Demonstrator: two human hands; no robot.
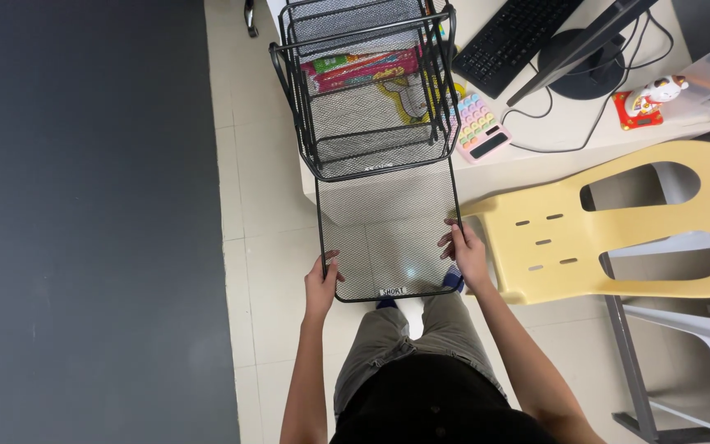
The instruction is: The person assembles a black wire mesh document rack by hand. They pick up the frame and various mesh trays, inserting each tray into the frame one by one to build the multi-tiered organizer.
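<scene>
I'm gripping a black mesh tray (388,238) w/ both hands, pulled out from the bottom of a black wire-mesh rack (367,90) standing at the counter (560,123) edge. My left hand (323,282) is clenching the tray's left rim near its front corner, fingers wrapped over the wire. My right hand (463,251) is grasping the right rim a bit further back, so the tray is lying btwn my hands, spanning straight across in front of me. Its far end is sitting under the rack; the near end is hanging out over the pale tiled floor (265,247), above my legs. A small label is showing on the tray's front edge.

Upper rack tiers are holding colourful flat packets (363,66). On the counter just beside the rack: a pastel calculator (480,127), then a black keyboard (515,37) and a monitor stand (585,57). A yellow plastic chair (618,222) is sitting close to my right arm.
</scene>
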